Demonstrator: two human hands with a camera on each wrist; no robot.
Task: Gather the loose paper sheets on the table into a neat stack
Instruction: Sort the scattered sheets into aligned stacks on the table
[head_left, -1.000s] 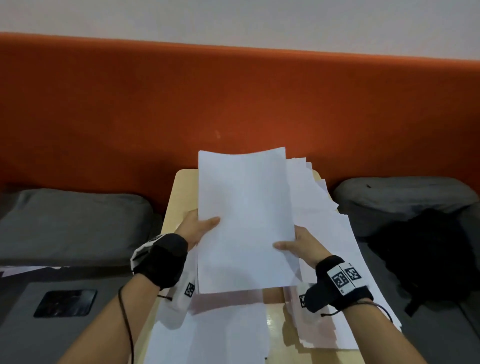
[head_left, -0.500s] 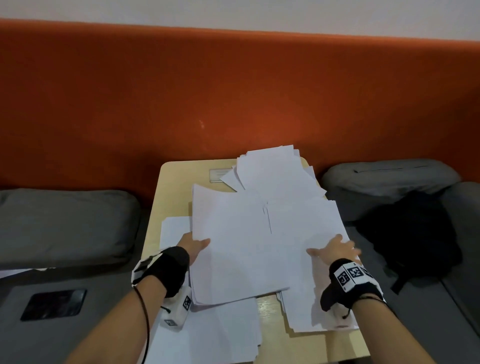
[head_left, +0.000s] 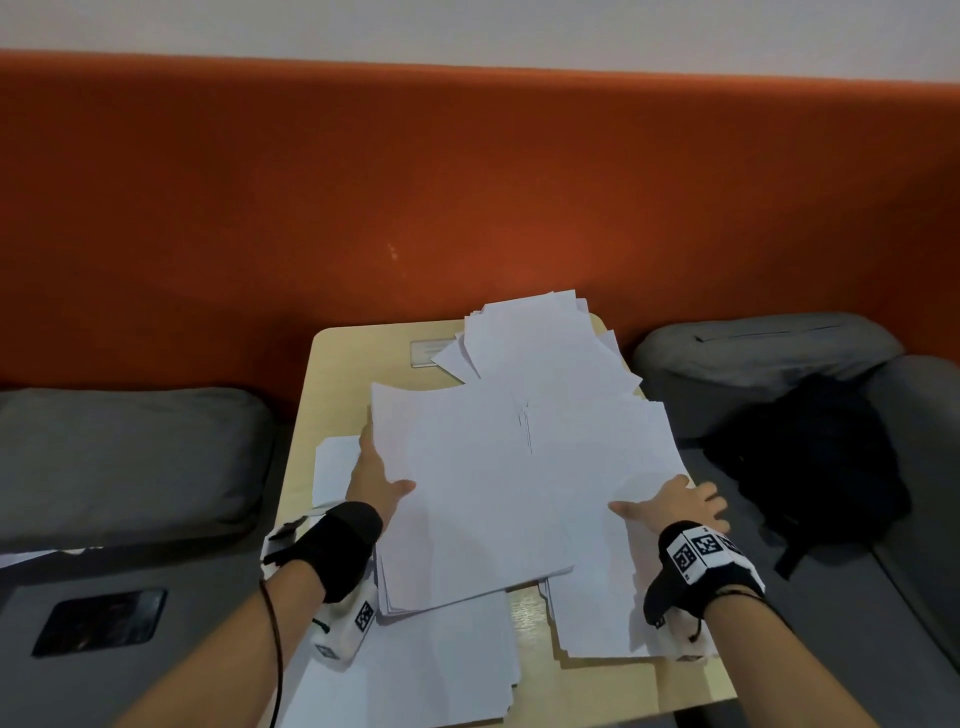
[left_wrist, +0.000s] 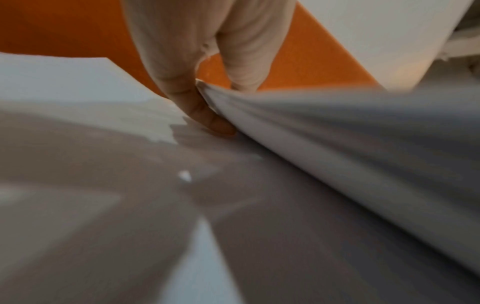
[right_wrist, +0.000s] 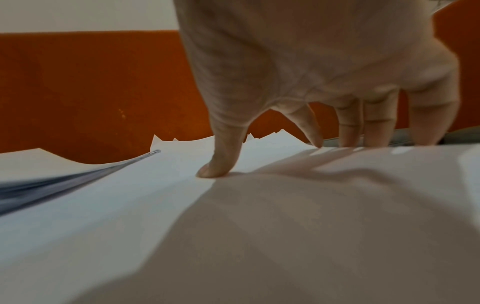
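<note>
On the small wooden table (head_left: 363, 358) the paper sheets (head_left: 498, 483) lie in several overlapping piles, not yet one stack: a thick bundle across the table's middle, a fan of skewed sheets toward its far right corner, more at its right edge and near edge. The left hand (head_left: 375, 478) grips the middle bundle at its left edge, thumb on top and fingers (left_wrist: 205, 115) tucked beneath, as the left wrist view shows; this hold probably lets the bundle be lifted or slid over the others. The right hand (head_left: 675, 506) lies flat on the sheets at the table's right side, fingers (right_wrist: 350, 127) spread wide and straight, thumb pressing down, holding nothing, likely to pin those sheets or drag them toward the middle. No tray or box appears; the table alone bears the paper. Beside the table's right edge a black bag (head_left: 815, 467) rests on grey cushions (head_left: 769, 348).
</note>
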